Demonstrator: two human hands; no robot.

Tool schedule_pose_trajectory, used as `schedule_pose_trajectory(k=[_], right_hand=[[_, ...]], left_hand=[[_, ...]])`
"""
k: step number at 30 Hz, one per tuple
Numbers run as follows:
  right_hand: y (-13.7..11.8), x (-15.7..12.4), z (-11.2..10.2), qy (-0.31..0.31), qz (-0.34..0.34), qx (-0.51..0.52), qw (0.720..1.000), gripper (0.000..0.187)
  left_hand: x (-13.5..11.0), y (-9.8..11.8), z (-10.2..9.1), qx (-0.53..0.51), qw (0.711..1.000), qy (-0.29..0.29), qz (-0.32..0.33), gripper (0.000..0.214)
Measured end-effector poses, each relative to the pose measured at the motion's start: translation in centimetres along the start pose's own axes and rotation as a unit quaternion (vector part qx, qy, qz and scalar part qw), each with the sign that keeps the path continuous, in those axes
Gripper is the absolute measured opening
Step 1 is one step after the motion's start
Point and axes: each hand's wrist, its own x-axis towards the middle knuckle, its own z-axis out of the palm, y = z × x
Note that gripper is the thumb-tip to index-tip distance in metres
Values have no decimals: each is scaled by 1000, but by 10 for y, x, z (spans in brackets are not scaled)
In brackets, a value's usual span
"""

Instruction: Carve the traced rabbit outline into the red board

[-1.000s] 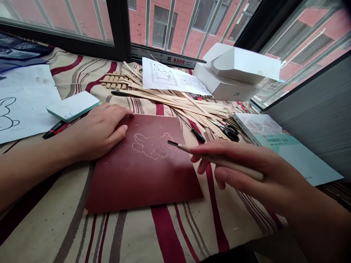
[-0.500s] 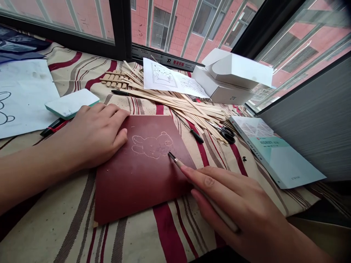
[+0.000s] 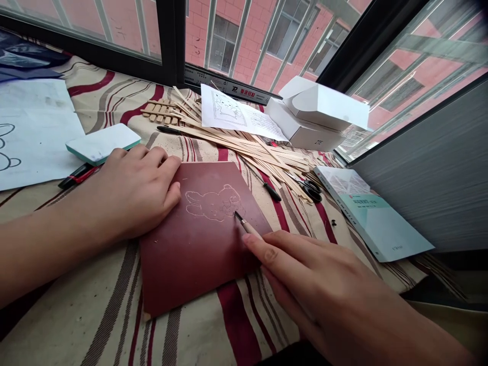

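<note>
A dark red carving sheet (image 3: 198, 254) lies on the striped cloth, with a pale rabbit-like outline (image 3: 213, 203) cut into its surface. My left hand (image 3: 137, 190) rests on the sheet's left edge, fingers curled slightly. My right hand (image 3: 316, 279) is shut on a slim wooden-handled carving tool (image 3: 247, 227). Its dark metal tip meets the sheet just below the outline's right side. My fingers hide most of the handle.
Thin wooden strips (image 3: 263, 160) lie in a heap behind the sheet, under a printed drawing (image 3: 236, 114). Scissors (image 3: 310, 190), a book (image 3: 369, 216), a white ZTE box (image 3: 305, 117), a white-and-green block (image 3: 102, 143), and a marker (image 3: 78, 175) lie nearby. Windows border the far side.
My right hand has come down and inward, moving the tool's tip from above the sheet onto its surface beside the outline. My left hand remains on the sheet.
</note>
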Motion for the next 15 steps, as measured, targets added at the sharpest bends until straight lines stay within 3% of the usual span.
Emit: schedule_pose_trajectory(k=[7,11,15], right_hand=[[14,-32,1,2,86,97,992,55],[4,-18,20,51,151,205,966,35],[2,2,33,23,156,197,968,20]], left_hand=[[-5,5,-6,32,999,-11,-21,65],[-6,5,-5,-13,999,-3,-41,63],[-5,4,-6,-29,999,-4,-35,66]])
